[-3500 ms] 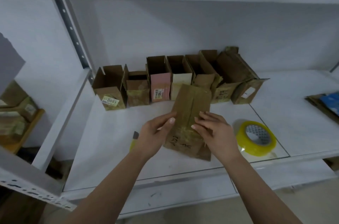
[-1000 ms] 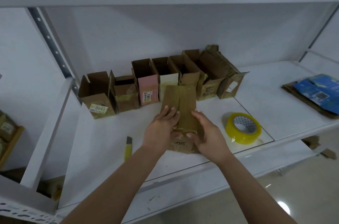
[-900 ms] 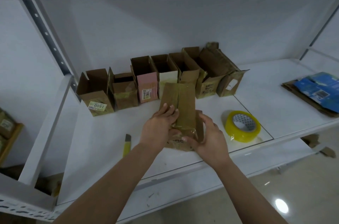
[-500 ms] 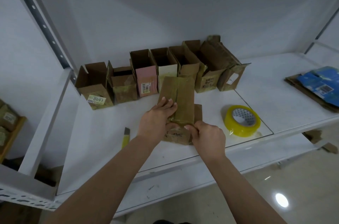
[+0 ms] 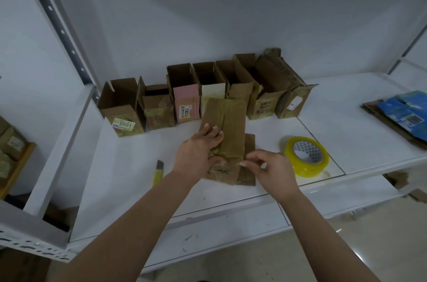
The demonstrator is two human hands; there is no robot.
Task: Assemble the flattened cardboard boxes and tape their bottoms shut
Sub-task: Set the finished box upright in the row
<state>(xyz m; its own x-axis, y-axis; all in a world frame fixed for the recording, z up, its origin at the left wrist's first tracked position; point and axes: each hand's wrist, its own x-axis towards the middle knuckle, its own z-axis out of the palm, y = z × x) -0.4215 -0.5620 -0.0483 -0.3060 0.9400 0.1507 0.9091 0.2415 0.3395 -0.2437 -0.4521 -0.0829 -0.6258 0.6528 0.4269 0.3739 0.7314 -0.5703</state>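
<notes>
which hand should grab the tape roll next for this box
Probably the right hand: it sits beside the yellow tape roll, holding nothing that shows. The left hand lies flat on the box, steadying it.

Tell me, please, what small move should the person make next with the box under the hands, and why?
Probably the right hand should press the tape end flat onto the near side of the cardboard box. The left hand lies flat on the taped bottom seam, and the right fingertips sit at the edge where the tape folds over. The tape roll lies apart.
</notes>
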